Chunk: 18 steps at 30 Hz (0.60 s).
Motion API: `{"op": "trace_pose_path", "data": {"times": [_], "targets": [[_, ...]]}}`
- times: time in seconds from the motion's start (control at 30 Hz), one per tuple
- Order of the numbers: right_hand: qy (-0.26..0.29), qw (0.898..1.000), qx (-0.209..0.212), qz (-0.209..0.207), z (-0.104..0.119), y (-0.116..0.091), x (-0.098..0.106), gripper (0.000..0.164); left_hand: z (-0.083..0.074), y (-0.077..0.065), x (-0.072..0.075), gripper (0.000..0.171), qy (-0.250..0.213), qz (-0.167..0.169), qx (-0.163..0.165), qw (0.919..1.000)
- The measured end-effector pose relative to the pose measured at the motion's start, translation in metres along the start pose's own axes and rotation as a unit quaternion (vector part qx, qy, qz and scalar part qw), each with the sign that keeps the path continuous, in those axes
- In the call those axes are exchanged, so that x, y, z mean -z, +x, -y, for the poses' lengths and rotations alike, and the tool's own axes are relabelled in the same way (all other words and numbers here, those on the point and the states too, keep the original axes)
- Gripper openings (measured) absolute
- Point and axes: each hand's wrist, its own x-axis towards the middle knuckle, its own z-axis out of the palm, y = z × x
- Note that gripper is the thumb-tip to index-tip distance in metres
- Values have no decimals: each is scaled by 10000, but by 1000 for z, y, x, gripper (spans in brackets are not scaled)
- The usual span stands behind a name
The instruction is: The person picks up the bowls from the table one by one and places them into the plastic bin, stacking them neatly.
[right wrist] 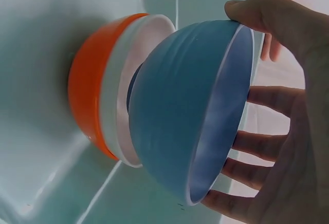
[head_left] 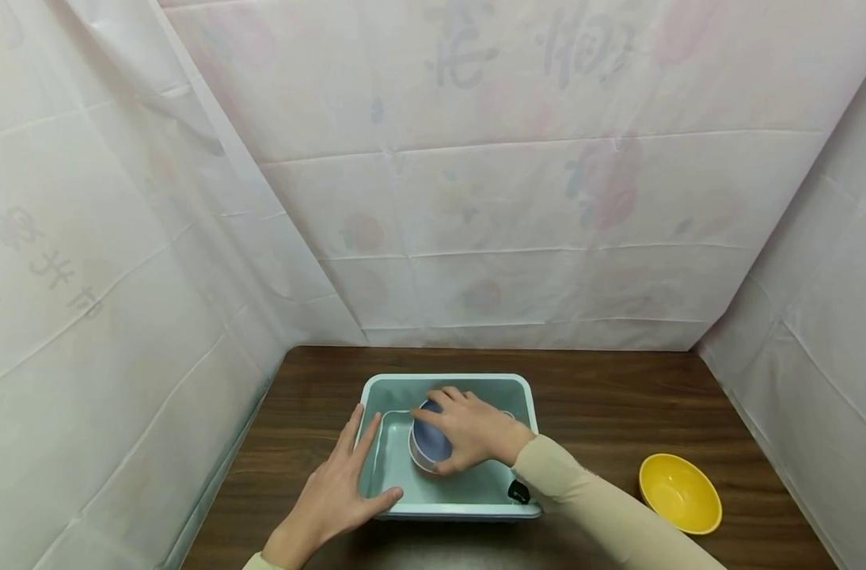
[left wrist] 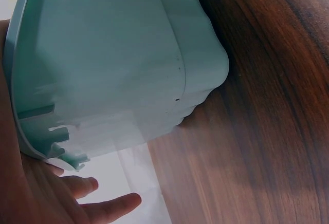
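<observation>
My right hand (head_left: pixel 476 431) grips a blue bowl (right wrist: pixel 175 95) by its rim, the thumb on one side and the fingers spread along the other. The bowl is tilted, its lower part in the mouth of a white bowl (right wrist: pixel 114 98). That white bowl is nested in an orange bowl (right wrist: pixel 86 88) on the floor of a pale green plastic basin (head_left: pixel 443 379). At the basin's left wall is my left hand (head_left: pixel 329 487), fingers straight and spread, thumb pointing to the front rim. In the left wrist view this hand lies along the basin's rim.
A yellow bowl (head_left: pixel 680 495) stands on the dark wooden table (head_left: pixel 618 396), right of the basin and beyond my right forearm. A small black object (head_left: pixel 518 492) shows at the basin's front right corner, by the sleeve. White printed sheets (head_left: pixel 504 198) hang behind and at both sides.
</observation>
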Motion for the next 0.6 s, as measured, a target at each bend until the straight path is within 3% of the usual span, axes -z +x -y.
{"op": "trace_pose_path", "data": {"times": [0.6], "targets": [[125, 9989, -14, 449, 3, 16, -15, 87, 2, 0, -1, 109, -30, -75, -63, 9999]]}}
